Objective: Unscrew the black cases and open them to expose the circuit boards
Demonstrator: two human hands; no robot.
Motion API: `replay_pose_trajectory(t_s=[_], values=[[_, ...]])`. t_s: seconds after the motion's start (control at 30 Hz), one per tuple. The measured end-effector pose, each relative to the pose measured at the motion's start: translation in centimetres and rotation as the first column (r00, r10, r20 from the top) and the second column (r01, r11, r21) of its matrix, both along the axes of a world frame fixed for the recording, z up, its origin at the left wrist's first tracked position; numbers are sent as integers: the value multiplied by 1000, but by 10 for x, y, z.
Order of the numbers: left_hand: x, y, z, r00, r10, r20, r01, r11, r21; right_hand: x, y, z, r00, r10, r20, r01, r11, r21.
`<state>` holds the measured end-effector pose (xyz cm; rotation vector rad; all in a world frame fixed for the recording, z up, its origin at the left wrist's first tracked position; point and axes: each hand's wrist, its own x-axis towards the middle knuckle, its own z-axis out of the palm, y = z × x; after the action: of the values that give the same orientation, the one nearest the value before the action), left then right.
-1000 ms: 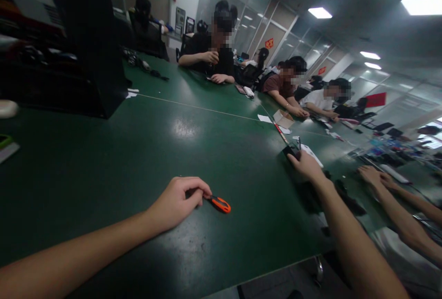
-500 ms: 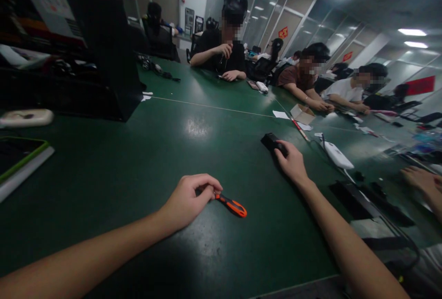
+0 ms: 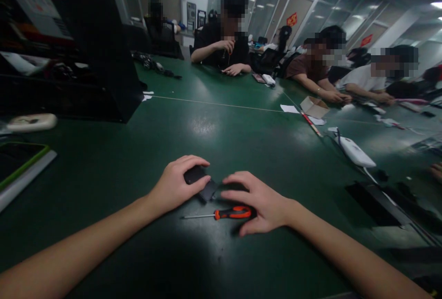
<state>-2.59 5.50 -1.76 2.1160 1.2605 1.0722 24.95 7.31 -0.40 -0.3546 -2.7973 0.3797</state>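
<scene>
A small black box-like object [image 3: 206, 191] lies on the green table, and my left hand [image 3: 177, 181] is closed round its left end with thumb and fingers. Just right of it, my right hand [image 3: 264, 204] is open, its fingers spread and pointing left. A screwdriver [image 3: 229, 213] with an orange and black handle rests below the black object, its metal shaft pointing left. The handle's right end is close under my right thumb and palm; whether they touch I cannot tell.
A black shelf unit [image 3: 93, 60] and a green-edged device [image 3: 24, 163] stand at the left. Towards the right are an open cardboard box [image 3: 315, 106], a white power strip [image 3: 355, 151] with its cable, and dark flat pieces [image 3: 376, 204]. Several people sit at the far side.
The black object, earlier under my right hand farther right, is now in my left hand at the middle. My left hand has let go of the screwdriver. My right hand has come back empty.
</scene>
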Motion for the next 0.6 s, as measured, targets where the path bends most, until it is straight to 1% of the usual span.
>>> replay_pose_trajectory(t_s=[0.07, 0.13, 0.2, 0.23, 0.27, 0.3, 0.33, 0.37, 0.4, 0.43, 0.47, 0.5, 0.53, 0.6], values=[[0, 1, 0, 1000, -1, -4, 1, 1000, -10, -3, -3, 0, 995, 49, 90, -51, 999, 19], [-1, 1, 0, 1000, -8, -22, 7, 1000, -14, -2, -1, -1, 991, 48, 125, -46, 999, -21], [-2, 2, 1, 998, -41, -57, 39, 999, -33, 2, 5, -3, 998, -3, 55, 12, 987, -157], [-3, 2, 1, 995, -67, -77, 64, 997, -46, 6, 9, -4, 998, -61, 0, 59, 963, -263], [-4, 2, 1, 991, -97, -97, 92, 994, -58, 9, 14, -5, 987, -149, -54, 117, 913, -391], [-5, 1, 2, 986, -126, -112, 119, 990, -69, 13, 19, -7, 959, -264, -105, 171, 831, -530], [-5, 1, 3, 981, -151, -124, 142, 987, -79, 16, 24, -8, 906, -395, -151, 203, 719, -664], [-5, 1, 3, 977, -167, -131, 156, 984, -88, 18, 29, -10, 831, -525, -185, 203, 594, -778], [-6, 0, 4, 975, -176, -132, 164, 982, -97, 19, 33, -11, 742, -639, -204, 167, 471, -866], [-6, 0, 4, 974, -183, -131, 170, 980, -104, 19, 37, -12, 654, -726, -211, 105, 363, -926], [-6, 0, 4, 973, -189, -131, 175, 978, -109, 19, 40, -12, 584, -785, -205, 39, 279, -959], [-6, -1, 3, 970, -201, -134, 186, 976, -114, 19, 43, -12, 537, -822, -192, -15, 218, -976], [-7, -1, 3, 965, -219, -142, 203, 972, -117, 18, 46, -12, 507, -844, -172, -51, 169, -984], [-7, -2, 1, 950, -263, -170, 245, 962, -120, 19, 50, -10, 482, -866, -136, -93, 103, -990]])
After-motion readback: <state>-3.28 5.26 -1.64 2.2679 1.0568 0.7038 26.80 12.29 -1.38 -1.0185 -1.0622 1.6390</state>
